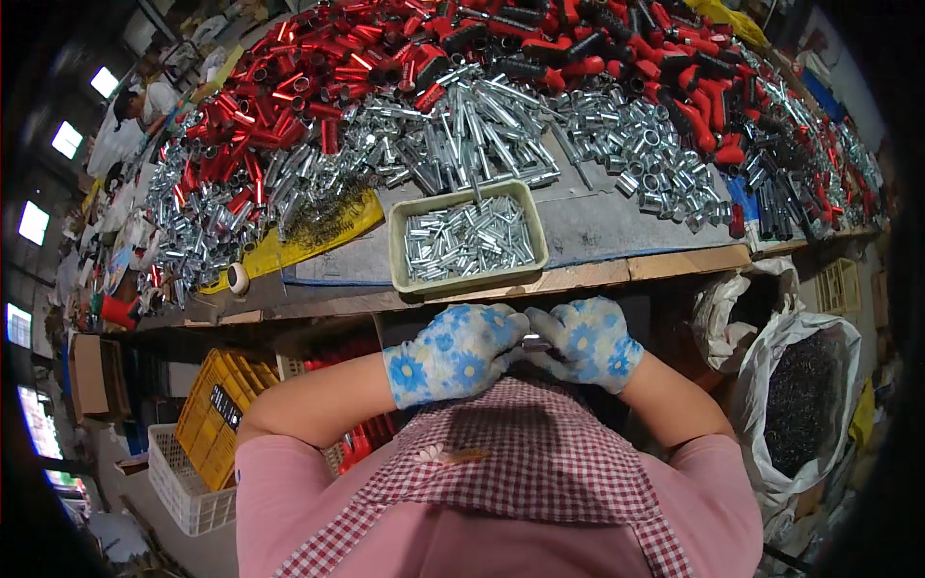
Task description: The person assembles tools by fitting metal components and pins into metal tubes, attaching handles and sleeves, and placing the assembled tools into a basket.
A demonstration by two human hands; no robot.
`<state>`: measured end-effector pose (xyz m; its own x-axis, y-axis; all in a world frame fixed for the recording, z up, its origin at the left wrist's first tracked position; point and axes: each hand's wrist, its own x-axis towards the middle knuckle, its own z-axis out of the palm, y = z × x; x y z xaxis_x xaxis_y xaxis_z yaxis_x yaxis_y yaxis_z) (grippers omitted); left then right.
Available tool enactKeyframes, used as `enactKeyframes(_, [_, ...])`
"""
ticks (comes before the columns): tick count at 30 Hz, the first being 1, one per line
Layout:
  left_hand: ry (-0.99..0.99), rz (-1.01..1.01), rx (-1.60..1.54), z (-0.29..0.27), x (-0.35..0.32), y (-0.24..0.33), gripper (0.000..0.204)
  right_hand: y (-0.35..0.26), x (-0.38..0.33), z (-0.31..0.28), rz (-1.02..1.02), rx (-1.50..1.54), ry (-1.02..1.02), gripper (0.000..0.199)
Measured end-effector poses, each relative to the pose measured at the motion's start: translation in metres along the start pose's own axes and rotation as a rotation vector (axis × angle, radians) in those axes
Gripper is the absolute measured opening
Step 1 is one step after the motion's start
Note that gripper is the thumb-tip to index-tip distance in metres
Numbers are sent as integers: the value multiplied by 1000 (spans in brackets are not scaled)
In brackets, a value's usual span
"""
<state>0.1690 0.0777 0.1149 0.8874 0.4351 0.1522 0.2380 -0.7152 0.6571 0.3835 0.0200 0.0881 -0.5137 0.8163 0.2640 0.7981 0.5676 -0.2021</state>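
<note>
My left hand (462, 352), in a white glove with blue flowers, is closed with its fingertips meeting those of my right hand (590, 345), gloved alike. Between the fingertips shows a small shiny metal piece (533, 340), mostly covered, so its exact kind cannot be made out. Both hands are just in front of the bench edge, above my checked apron (540, 453). Right beyond them, at the front of the bench, stands a pale rectangular tray (397, 252) holding many short silver metal pins (467, 236).
Heaped on the bench are red tubes (279, 91), long silver rods (482, 130), short silver sleeves (650, 159) and red-black handles (708, 106). Springs (328, 223) lie on yellow cloth. Below stand a yellow crate (217, 405) and a white sack (752, 424) of dark parts. Someone (154, 101) is at far left.
</note>
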Motion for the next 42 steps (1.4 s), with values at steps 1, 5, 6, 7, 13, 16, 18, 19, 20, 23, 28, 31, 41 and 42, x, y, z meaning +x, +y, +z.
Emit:
enactKeyframes(1, [-17,20,-33,-3,3,0,14,0,0,0,-3,-5,4,41])
enactKeyframes(5, [-256,-477,-280,-19,8,0,23,-4,2,-2,-12,-1,-36,44])
enactKeyframes(6, [-316,-580,-353,-24,12,1,29,-5,3,-3,-32,-22,-48,46])
enactKeyframes(7, [-309,-581,-350,-25,12,1,29,-5,3,-3,-39,-24,-46,46])
enactKeyframes(13, [-189,-555,-393,-21,10,-15,42,-3,5,-6,-84,-40,99,56])
enactKeyframes(16, [-177,-490,-378,-17,12,-21,44,1,13,-10,-18,15,82,69])
enactKeyframes(18, [-136,-403,-373,-12,6,-30,43,0,18,-15,-46,16,91,67])
enactKeyframes(19, [-138,-401,-375,-18,9,-29,43,2,20,-16,-59,15,95,65])
enactKeyframes(20, [-177,-411,-339,-29,11,-18,41,3,22,-14,-68,48,95,64])
enactKeyframes(23, [-212,-402,-275,-36,9,-19,37,9,21,-18,-100,-2,67,61])
enactKeyframes(28, [-216,-451,-305,-34,11,-22,33,8,27,-11,-142,-27,94,56])
enactKeyframes(31, [-239,-424,-318,-35,14,-30,32,9,32,-3,-107,-12,63,52])
enactKeyframes(41, [-103,-258,-77,-54,16,-33,46,19,49,-18,46,155,-287,58])
enactKeyframes(42, [-112,-207,-34,-57,18,-35,44,22,51,-17,80,276,-378,59])
